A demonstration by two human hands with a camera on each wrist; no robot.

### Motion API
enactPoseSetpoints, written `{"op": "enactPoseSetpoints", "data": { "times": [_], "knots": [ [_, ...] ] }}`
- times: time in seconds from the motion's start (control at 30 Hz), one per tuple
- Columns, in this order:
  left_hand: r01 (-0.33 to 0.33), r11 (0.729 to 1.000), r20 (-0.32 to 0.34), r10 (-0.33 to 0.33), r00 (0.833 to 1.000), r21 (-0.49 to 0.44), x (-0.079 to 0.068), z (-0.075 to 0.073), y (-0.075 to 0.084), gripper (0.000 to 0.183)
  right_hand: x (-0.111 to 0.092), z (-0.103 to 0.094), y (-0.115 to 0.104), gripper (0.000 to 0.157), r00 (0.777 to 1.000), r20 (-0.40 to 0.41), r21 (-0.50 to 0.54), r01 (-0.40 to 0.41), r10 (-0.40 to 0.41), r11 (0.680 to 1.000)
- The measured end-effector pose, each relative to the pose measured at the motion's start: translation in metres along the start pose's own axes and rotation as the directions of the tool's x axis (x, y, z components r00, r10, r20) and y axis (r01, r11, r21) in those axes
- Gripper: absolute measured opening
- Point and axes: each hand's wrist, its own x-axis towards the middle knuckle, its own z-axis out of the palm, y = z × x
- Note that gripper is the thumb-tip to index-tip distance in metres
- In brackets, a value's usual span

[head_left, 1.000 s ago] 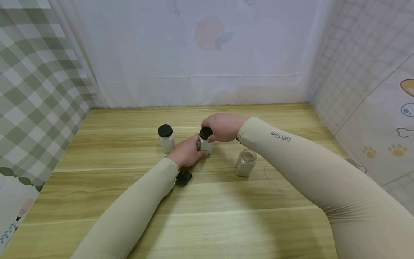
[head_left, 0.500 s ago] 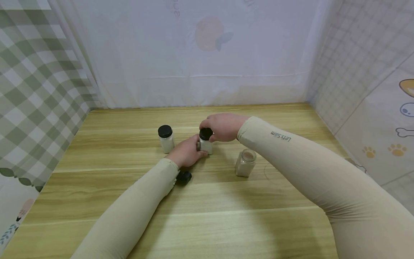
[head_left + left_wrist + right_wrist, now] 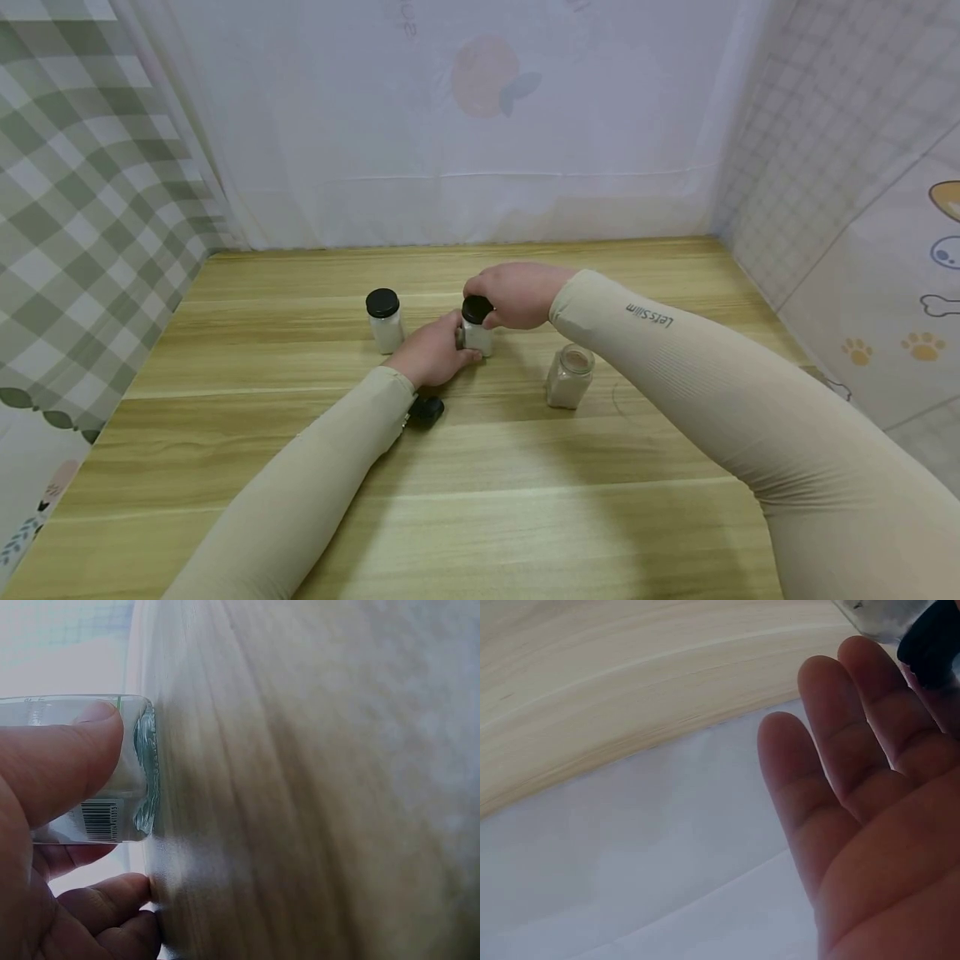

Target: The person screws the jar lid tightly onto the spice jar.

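Observation:
A glass jar (image 3: 478, 340) of pale contents stands upright on the table under a black lid (image 3: 477, 309). Low on its side my left hand (image 3: 433, 350) grips it; in the left wrist view the thumb (image 3: 67, 761) lies across the glass, near a barcode label. My right hand (image 3: 517, 294) pinches the lid from above with thumb and finger. Its other fingers (image 3: 787, 772) extend apart from the jar in the right wrist view. Whether the lid is loose cannot be seen.
Left of my hands stands another jar with a black lid (image 3: 383, 303). A lidless jar (image 3: 568, 379) with pale contents stands nearer on the right, close to my right sleeve. Beneath my left wrist is a small black object (image 3: 427, 411). White cloth (image 3: 480, 192) hangs behind the wooden table (image 3: 480, 517).
The fingers of my right hand have shifted slightly round the lid. My left hand and all the jars stay in place.

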Motion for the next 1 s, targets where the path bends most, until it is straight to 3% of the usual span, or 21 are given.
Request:
{"op": "enactPoseSetpoints", "data": {
  "times": [1.0],
  "knots": [
    [-0.013, 1.000, -0.003, 0.013, 1.000, 0.008, -0.0005, -0.0003, 0.0005, 0.057, -0.0004, 0.0022, 0.0003, 0.027, 0.999, 0.005, 0.048, -0.034, 0.034, 0.998]
  ]
}}
